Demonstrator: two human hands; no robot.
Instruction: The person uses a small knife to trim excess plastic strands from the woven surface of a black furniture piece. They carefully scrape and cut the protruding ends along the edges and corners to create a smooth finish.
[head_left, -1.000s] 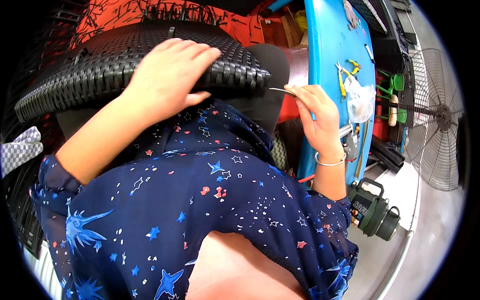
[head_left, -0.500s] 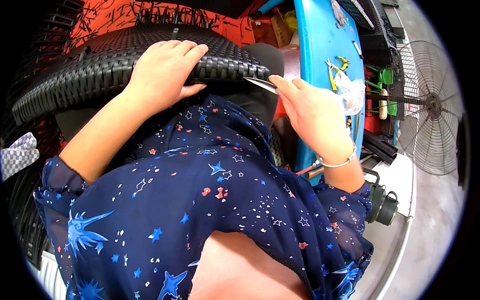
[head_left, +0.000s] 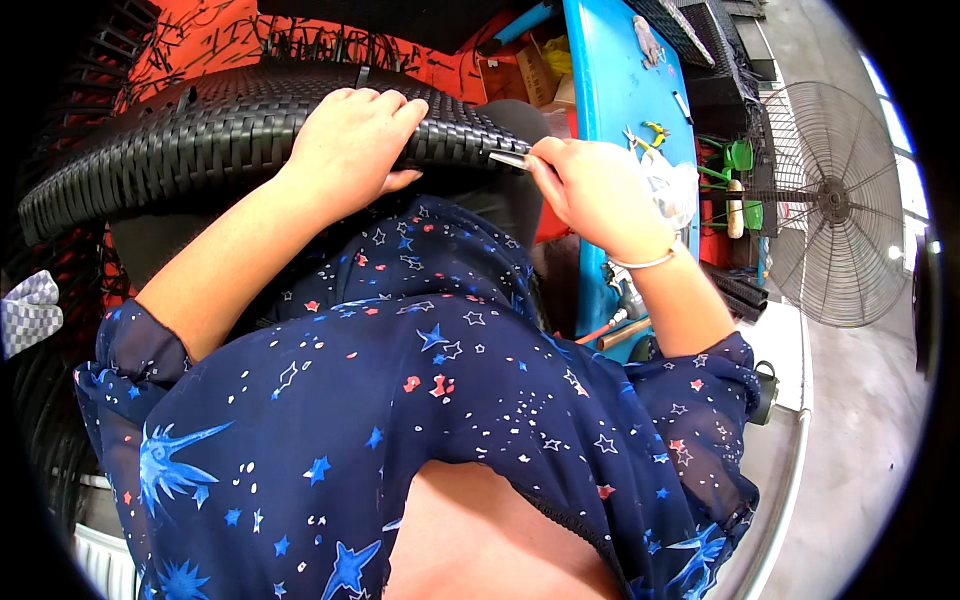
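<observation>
On the lap: black woven panel [head_left: 250, 130] | left hand [head_left: 350, 145] pressed flat on its edge, fingers spread | right hand [head_left: 590, 185] pinching a thin metal tool [head_left: 508, 159], perhaps a blade, at the weave | step: trimming or tucking a strand; next needs steady bracing.

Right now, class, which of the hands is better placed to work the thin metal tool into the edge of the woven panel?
Right. The right hand already pinches the tool, its tip at the woven panel edge. The left hand lies flat on the panel, likely bracing it.
</observation>
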